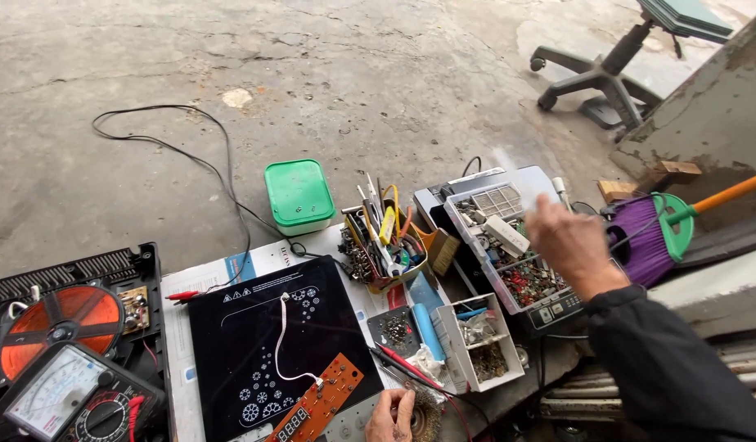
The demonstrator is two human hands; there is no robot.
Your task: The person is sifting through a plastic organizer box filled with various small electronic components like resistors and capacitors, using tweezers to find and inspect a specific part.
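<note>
Cracked concrete floor (378,74) fills the far half, open but for a looping black cable (190,155) and an office chair base (595,78) cut off at the top right. Nearer, a black glass cooktop panel (263,352) lies flat. Right of it, the right hand (570,241) hovers over a clear parts tray (509,245), apparently gripping something pale and blurred. At the bottom edge, the mostly cropped left hand (390,417) curls against a wire brush (423,413).
</note>
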